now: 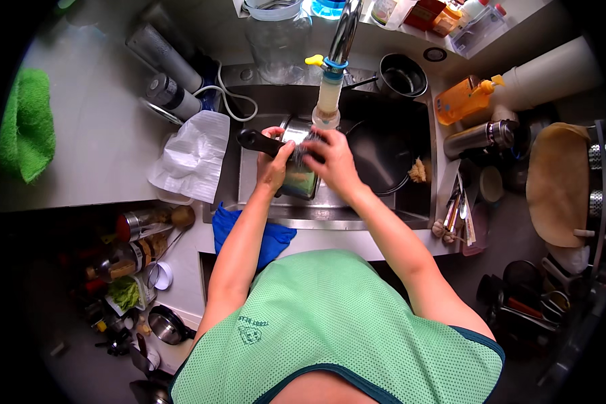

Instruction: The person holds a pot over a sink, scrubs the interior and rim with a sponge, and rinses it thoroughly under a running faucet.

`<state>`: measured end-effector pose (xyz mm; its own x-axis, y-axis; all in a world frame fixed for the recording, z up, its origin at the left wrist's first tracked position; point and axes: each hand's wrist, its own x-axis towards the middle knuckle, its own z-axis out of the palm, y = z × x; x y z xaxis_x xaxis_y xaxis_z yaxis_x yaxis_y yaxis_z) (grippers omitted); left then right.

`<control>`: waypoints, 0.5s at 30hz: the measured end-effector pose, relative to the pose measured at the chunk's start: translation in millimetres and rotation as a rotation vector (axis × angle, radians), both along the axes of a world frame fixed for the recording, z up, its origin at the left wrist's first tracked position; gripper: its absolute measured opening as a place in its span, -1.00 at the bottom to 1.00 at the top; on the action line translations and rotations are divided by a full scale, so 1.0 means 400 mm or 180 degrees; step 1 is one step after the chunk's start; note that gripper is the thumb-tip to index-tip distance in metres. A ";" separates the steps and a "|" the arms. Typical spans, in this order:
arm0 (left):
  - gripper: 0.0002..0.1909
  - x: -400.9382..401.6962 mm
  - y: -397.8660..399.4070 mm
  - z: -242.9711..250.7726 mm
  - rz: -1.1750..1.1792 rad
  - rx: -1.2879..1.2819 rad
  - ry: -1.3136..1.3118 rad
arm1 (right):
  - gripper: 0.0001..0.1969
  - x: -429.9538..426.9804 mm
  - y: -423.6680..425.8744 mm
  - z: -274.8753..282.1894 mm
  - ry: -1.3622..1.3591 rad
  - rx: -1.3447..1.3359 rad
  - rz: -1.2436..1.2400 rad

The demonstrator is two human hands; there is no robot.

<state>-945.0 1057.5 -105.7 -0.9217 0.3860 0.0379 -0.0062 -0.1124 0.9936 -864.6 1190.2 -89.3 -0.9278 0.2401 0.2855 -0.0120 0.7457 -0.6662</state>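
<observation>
My left hand (274, 164) grips a shiny metal pot (298, 132) near its black handle (259, 141), over the sink. The lower side of the pot looks dark and greenish, perhaps from reflection. Against its near right side is my right hand (336, 159), fingers apart and blurred; whether they touch the metal is unclear. Right above hangs the tap's pale nozzle (328, 103), with a blue clamp and yellow key. To the right, a dark round pan (381, 156) lies in the steel sink (262, 222). A tan scrubbing pad (417, 170) rests by the sink's right wall.
A blue cloth (278, 240) drapes over the front edge. At left are crumpled white plastic (194, 156) and a green towel (28, 126). A large clear jar (278, 45) and small black pot (403, 76) stand behind. An orange pump bottle (462, 101) is at right.
</observation>
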 end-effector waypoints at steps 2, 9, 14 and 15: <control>-0.55 -0.001 0.009 -0.019 -0.0035 -0.0013 -0.0185 | -0.75 0.006 -0.007 0.004 0.0331 0.0214 0.0133; -0.35 0.003 0.022 -0.030 -0.0119 -0.0058 -0.0513 | -0.61 0.002 -0.010 0.009 0.0112 0.0011 -0.0038; -0.43 0.017 0.013 -0.017 -0.0608 0.0096 -0.0669 | -0.61 -0.076 0.080 -0.039 -0.0619 -0.0878 -0.0871; -0.44 0.020 -0.002 -0.010 -0.0705 0.0241 -0.0996 | -0.58 -0.066 0.045 0.011 -0.0616 -0.0724 -0.0421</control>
